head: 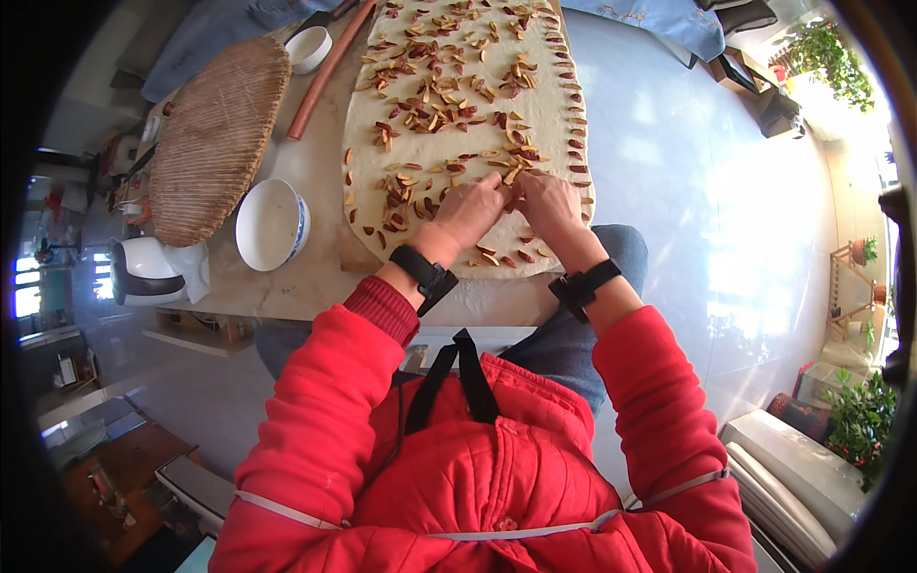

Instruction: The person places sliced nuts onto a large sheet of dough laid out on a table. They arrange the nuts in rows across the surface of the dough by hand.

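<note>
A long sheet of rolled dough point(458, 154) stretches away from me over the table. Sliced red dates point(430, 107) lie scattered on it in clumps, with a neat row of slices along its right edge. Over the near part of the sheet, my left hand point(469, 208) and my right hand point(548, 204) meet with their fingertips together, close to a clump of date slices point(519, 154). Both hands have bent fingers pinched close above the dough. What lies between the fingertips is hidden, so I cannot tell whether either hand holds a slice.
Left of the dough stand a white bowl point(272, 225) with a blue-patterned rim and a small white bowl point(309, 50). A wooden rolling pin point(329, 71) lies along the dough's left side. A round woven straw mat point(218, 140) and a white tissue dispenser point(147, 272) are farther left.
</note>
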A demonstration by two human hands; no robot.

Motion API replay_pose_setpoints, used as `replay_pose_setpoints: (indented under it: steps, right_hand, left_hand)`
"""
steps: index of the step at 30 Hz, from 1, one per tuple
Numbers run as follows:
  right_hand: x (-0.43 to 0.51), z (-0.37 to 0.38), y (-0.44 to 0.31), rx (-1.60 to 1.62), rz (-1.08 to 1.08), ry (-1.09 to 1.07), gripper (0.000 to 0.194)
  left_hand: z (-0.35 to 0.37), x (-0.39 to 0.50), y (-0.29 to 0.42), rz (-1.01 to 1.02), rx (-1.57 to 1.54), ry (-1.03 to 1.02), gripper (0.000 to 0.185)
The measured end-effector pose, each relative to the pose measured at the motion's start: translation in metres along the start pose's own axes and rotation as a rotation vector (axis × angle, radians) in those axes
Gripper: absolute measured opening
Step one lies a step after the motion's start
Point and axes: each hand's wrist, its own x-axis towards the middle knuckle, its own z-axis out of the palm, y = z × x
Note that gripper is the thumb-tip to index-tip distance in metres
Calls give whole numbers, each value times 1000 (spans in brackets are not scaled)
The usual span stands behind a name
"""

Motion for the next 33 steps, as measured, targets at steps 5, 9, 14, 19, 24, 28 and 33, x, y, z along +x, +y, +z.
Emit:
replay_pose_setpoints:
  steps: [5, 9, 14, 19, 24, 28, 33]
  right_hand:
    - [-3, 1, -2, 23, 103, -21, 12]
    - [-7, -6, -1, 10, 73, -23, 11]
    - [-18, -21, 16, 46, 105, 6, 10]
    - [-17, -12, 18, 98, 74, 51, 14]
    - [-22, -15, 17, 88, 73, 130, 16]
    - [-38, -29, 24, 150, 93, 108, 11]
    - [-52, -34, 29, 210, 96, 90, 8]
  left_hand:
    - [1, -5, 0, -6, -13, 6, 12]
    - [-6, -3, 7, -17, 64, 21, 11]
    - [-22, -11, 14, -41, -165, 19, 16]
    - [-21, -19, 20, -45, -257, 16, 18]
    - [-13, -25, 25, 12, -334, 97, 17]
    - [-8, -28, 24, 19, -294, 98, 15]
    - [-11, -33, 17, 188, -251, 42, 10]
